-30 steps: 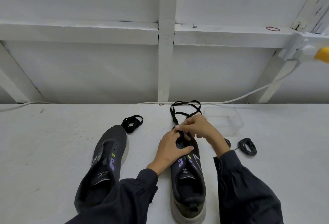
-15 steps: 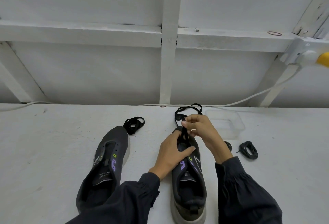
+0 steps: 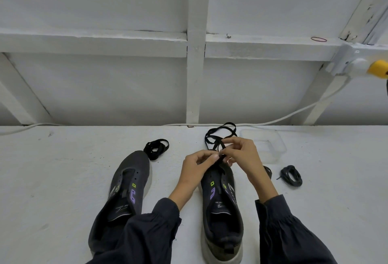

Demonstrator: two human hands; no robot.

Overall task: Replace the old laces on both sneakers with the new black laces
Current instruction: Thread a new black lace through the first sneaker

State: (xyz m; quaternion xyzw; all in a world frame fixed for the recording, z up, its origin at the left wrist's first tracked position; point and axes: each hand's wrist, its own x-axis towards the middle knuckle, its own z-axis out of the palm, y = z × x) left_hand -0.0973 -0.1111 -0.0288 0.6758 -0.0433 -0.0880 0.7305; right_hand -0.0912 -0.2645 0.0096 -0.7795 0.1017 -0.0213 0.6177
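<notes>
White tabletop (image 3: 52,179): above the right sneaker's (image 3: 222,211) toe, left hand (image 3: 195,169) and right hand (image 3: 241,154) both pinch the black lace (image 3: 218,135).

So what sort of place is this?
Probably a plain workroom or shed, hard to say more: a white-painted table against a bare white timber-framed wall, and a white cable running to a surface-mounted socket.

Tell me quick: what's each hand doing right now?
Left hand: pinching the black lace over the sneaker toe.
Right hand: pinching the same black lace.
</notes>
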